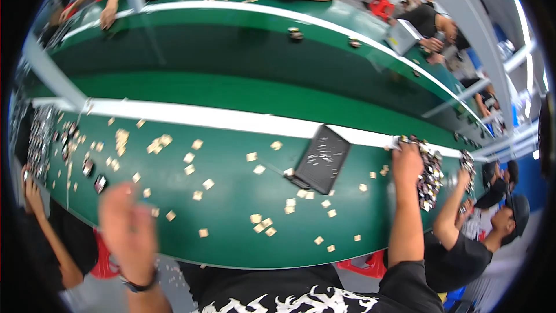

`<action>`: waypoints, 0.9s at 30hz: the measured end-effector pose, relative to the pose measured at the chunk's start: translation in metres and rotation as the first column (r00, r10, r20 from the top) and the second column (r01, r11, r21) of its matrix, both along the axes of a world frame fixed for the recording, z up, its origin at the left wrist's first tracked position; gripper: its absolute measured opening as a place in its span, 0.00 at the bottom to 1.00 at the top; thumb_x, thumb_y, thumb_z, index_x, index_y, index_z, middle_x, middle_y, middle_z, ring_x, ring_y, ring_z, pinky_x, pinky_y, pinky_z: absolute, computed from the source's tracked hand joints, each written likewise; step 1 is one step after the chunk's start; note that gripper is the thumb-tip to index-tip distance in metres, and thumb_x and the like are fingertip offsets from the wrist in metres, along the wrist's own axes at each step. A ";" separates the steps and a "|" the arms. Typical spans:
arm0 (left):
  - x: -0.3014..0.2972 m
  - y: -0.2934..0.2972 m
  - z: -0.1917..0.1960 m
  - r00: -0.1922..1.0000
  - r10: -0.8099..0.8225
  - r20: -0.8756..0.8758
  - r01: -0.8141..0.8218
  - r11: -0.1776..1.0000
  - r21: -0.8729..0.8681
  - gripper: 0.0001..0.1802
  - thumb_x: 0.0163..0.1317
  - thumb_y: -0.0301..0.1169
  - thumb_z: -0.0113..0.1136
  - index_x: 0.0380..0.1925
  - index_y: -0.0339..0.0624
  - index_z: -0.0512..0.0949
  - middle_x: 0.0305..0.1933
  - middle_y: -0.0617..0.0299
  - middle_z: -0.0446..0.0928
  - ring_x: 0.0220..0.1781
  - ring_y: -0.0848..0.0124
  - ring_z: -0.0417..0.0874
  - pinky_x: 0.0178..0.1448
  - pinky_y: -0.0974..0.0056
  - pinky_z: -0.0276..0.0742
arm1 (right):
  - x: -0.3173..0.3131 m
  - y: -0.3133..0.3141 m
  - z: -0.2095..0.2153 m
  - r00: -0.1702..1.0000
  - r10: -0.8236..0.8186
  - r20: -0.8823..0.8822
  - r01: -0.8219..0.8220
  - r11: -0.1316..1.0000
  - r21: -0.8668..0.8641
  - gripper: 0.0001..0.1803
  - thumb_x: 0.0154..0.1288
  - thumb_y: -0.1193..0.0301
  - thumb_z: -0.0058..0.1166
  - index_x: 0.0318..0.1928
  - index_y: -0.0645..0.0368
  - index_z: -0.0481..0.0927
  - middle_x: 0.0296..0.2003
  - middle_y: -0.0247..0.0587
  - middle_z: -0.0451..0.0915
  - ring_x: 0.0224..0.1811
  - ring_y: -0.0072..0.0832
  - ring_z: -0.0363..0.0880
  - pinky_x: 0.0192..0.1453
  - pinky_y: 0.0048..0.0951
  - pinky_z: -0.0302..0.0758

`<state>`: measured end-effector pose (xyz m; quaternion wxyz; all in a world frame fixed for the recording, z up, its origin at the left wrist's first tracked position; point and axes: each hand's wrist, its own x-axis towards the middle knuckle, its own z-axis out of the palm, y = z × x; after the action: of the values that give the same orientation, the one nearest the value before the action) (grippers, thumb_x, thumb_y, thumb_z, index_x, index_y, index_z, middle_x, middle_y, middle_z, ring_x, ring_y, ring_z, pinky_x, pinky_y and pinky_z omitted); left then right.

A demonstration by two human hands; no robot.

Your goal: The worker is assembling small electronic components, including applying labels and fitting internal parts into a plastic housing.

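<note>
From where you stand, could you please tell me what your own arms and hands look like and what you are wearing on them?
Both forearms are bare. The left hand appears blurred, with a dark wristband or watch below it. The right hand wears no glove, and a short black sleeve covers the upper arm. No rings are discernible.

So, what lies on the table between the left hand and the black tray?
In the head view, small tan squares lie scattered on the green table between the left hand and the black tray.

black printed shirt (pixel 301 298), dark wristband (pixel 139 285)
</note>
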<state>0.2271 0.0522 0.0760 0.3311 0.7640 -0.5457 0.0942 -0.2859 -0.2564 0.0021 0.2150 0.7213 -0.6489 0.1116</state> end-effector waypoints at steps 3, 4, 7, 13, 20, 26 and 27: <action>-0.074 -0.051 0.046 0.348 -0.863 -0.367 0.823 0.468 -0.322 0.09 0.66 0.31 0.66 0.45 0.45 0.85 0.44 0.58 0.87 0.41 0.61 0.89 0.42 0.60 0.86 | -0.027 0.021 0.011 0.996 0.086 -0.003 -0.086 0.990 -0.111 0.11 0.64 0.68 0.63 0.45 0.55 0.87 0.39 0.44 0.82 0.38 0.47 0.84 0.41 0.46 0.81; -0.091 -0.058 0.065 0.083 -0.840 -0.536 0.921 0.271 -0.281 0.08 0.68 0.33 0.65 0.42 0.41 0.85 0.45 0.58 0.87 0.38 0.62 0.89 0.39 0.62 0.86 | -0.026 0.031 0.015 0.992 0.127 0.003 -0.125 0.984 -0.130 0.09 0.65 0.69 0.64 0.45 0.55 0.87 0.37 0.44 0.82 0.35 0.46 0.83 0.40 0.44 0.80; -0.125 -0.071 0.082 -0.019 -0.991 -0.135 0.853 0.054 -0.520 0.21 0.66 0.31 0.59 0.59 0.45 0.83 0.45 0.65 0.80 0.31 0.73 0.77 0.27 0.71 0.73 | 0.015 0.071 0.038 0.955 0.203 0.215 -0.172 0.973 -0.153 0.07 0.66 0.75 0.65 0.44 0.60 0.86 0.32 0.44 0.79 0.28 0.39 0.80 0.32 0.37 0.76; -0.155 -0.058 0.067 -0.248 -0.914 -0.320 0.696 0.062 -0.716 0.20 0.69 0.32 0.56 0.55 0.36 0.85 0.46 0.59 0.83 0.26 0.74 0.75 0.25 0.72 0.69 | 0.054 0.145 0.045 0.887 0.386 0.253 -0.355 0.921 -0.159 0.14 0.56 0.79 0.72 0.44 0.60 0.88 0.25 0.38 0.76 0.23 0.31 0.74 0.26 0.34 0.71; -0.115 -0.071 0.026 -0.437 -0.569 -0.697 0.863 -0.048 -0.503 0.07 0.69 0.27 0.61 0.42 0.37 0.85 0.45 0.58 0.87 0.36 0.63 0.88 0.37 0.63 0.84 | 0.082 0.199 0.061 0.734 0.552 0.396 -0.570 0.818 -0.084 0.16 0.51 0.83 0.71 0.43 0.64 0.87 0.25 0.38 0.78 0.23 0.31 0.75 0.26 0.31 0.72; -0.159 -0.049 -0.035 -0.479 0.136 -0.867 0.531 0.831 -0.164 0.31 0.75 0.35 0.55 0.72 0.31 0.63 0.66 0.43 0.74 0.56 0.64 0.83 0.57 0.61 0.83 | 0.134 0.210 0.055 0.444 0.796 0.413 -0.847 0.523 -0.098 0.19 0.48 0.80 0.75 0.43 0.59 0.87 0.25 0.28 0.70 0.21 0.22 0.70 0.20 0.28 0.66; -0.163 -0.050 -0.036 -0.472 0.138 -0.871 0.525 0.838 -0.151 0.31 0.75 0.35 0.55 0.72 0.31 0.63 0.66 0.43 0.74 0.56 0.64 0.83 0.57 0.61 0.83 | 0.140 0.213 0.051 0.426 0.809 0.404 -0.857 0.504 -0.105 0.20 0.48 0.80 0.75 0.45 0.60 0.87 0.28 0.29 0.73 0.21 0.23 0.69 0.20 0.28 0.66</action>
<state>0.0639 0.0021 0.0404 0.4787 0.3951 -0.1572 -0.7682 -0.1463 -0.0437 0.0532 -0.0496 0.9181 -0.2408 0.3108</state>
